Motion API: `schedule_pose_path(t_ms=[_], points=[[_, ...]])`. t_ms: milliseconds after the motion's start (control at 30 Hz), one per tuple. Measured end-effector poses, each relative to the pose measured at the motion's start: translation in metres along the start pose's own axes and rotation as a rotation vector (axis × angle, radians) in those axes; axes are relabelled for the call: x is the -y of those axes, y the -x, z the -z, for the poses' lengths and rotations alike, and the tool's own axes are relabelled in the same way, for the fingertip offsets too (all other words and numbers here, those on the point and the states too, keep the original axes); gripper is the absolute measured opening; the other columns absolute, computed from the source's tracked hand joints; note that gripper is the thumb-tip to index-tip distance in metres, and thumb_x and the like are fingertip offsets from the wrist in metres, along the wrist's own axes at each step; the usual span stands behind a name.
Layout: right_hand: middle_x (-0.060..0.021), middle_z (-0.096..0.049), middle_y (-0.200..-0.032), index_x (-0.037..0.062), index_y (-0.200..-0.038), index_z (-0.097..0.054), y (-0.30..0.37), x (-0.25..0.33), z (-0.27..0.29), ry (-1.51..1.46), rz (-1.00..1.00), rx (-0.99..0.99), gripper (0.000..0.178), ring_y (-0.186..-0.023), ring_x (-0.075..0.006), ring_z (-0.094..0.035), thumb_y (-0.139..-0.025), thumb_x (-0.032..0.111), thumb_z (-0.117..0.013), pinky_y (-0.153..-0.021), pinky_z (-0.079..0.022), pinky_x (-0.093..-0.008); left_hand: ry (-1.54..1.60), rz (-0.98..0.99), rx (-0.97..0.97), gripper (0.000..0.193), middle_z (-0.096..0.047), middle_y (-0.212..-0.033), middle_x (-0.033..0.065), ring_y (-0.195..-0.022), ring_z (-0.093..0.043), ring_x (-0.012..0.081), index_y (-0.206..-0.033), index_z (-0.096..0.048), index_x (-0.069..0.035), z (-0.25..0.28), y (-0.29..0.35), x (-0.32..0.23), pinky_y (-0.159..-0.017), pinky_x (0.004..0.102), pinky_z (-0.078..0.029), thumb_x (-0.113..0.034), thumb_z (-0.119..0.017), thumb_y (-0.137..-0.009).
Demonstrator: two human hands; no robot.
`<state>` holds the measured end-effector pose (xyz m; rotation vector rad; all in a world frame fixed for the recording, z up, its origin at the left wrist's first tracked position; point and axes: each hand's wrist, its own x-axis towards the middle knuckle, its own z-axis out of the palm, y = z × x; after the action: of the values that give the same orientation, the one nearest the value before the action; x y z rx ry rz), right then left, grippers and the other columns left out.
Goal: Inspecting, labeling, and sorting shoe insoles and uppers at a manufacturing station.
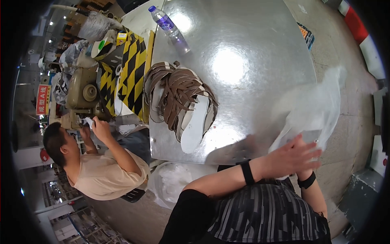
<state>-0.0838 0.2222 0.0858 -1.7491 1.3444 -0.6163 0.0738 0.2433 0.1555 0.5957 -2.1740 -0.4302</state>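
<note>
My left hand (pixel 286 157) is over the near right side of the metal table, its fingers stretched out and smeared by motion. Behind it is my right hand (pixel 304 173), mostly covered, so its fingers cannot be made out. Right beyond both hands, a thin translucent white plastic bag (pixel 321 110) billows over the table's right edge; which hand touches it is unclear. To the left lies a pile of brown shoe uppers (pixel 183 91), fanned over one another. A white insole-shaped piece (pixel 195 128) rests on the pile's near end.
The shiny metal table (pixel 260 69) carries a clear bottle with purple cap (pixel 166 22) at its far left. Yellow-black striped panels (pixel 132 69) border it. At left a person (pixel 109 171) works at a sewing machine (pixel 83 91). A plastic-lined bin (pixel 172 183) stands below the table's front edge.
</note>
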Motion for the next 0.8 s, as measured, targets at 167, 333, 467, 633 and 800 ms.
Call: schedule_pose_path(t_ms=[167,333,467,633,800], points=[[-0.0218,-0.062,-0.073,-0.0019,-0.086,-0.062,-0.002,0.016,0.002,0.298,-0.141,0.183,0.018,-0.074,-0.039,-0.062,-0.075,0.013,-0.064,-0.063,-0.048,-0.0411,-0.109,0.563,0.106,0.059,-0.033,-0.145,0.016,-0.137,-0.027,0.0316,-0.141,-0.036,-0.012,0.016,0.0,0.033,-0.111,0.0514,-0.016,-0.014,-0.055,-0.085],[-0.0229,-0.063,-0.081,-0.0007,-0.096,-0.061,-0.01,0.012,0.0,-0.027,-0.134,-0.04,0.02,-0.076,-0.0391,-0.062,-0.08,0.012,-0.061,-0.066,-0.048,-0.0412,0.207,0.931,-0.128,0.059,-0.038,-0.14,0.0187,-0.13,-0.038,0.0321,-0.139,-0.036,-0.005,0.036,0.041,0.035,-0.105,0.0377,-0.033,-0.011,-0.06,-0.086],[-0.0238,-0.062,-0.087,0.0002,-0.105,-0.058,-0.011,0.017,0.002,-0.02,-0.053,-0.072,0.025,-0.082,-0.0404,-0.061,-0.081,0.009,-0.058,-0.068,-0.048,-0.0418,0.728,1.24,-0.041,0.046,-0.055,-0.121,0.0125,-0.111,-0.054,0.0209,-0.132,-0.041,-0.001,0.039,0.064,0.004,-0.095,0.0326,-0.04,-0.016,-0.056,-0.091],[-0.0222,-0.062,-0.085,0.0019,-0.097,-0.06,-0.002,0.02,0.005,0.135,-0.116,-0.009,0.018,-0.08,-0.0401,-0.06,-0.08,0.01,-0.059,-0.068,-0.048,-0.0442,1.165,1.44,-0.136,0.031,-0.062,-0.093,0.0062,-0.091,-0.059,0.0171,-0.119,-0.05,-0.002,0.032,0.065,0.004,-0.082,0.0307,-0.044,-0.022,-0.047,-0.095],[-0.016,-0.063,-0.081,0.004,-0.084,-0.062,0.019,0.071,0.057,0.278,-0.105,0.078,0.009,-0.069,-0.0346,-0.061,-0.079,0.01,-0.065,-0.061,-0.048,-0.0387,1.498,1.343,-0.673,0.035,-0.051,-0.07,0.0048,-0.076,-0.057,0.02,-0.126,-0.044,0.0,0.058,0.055,0.021,-0.079,0.0337,-0.046,-0.016,-0.043,-0.095]])
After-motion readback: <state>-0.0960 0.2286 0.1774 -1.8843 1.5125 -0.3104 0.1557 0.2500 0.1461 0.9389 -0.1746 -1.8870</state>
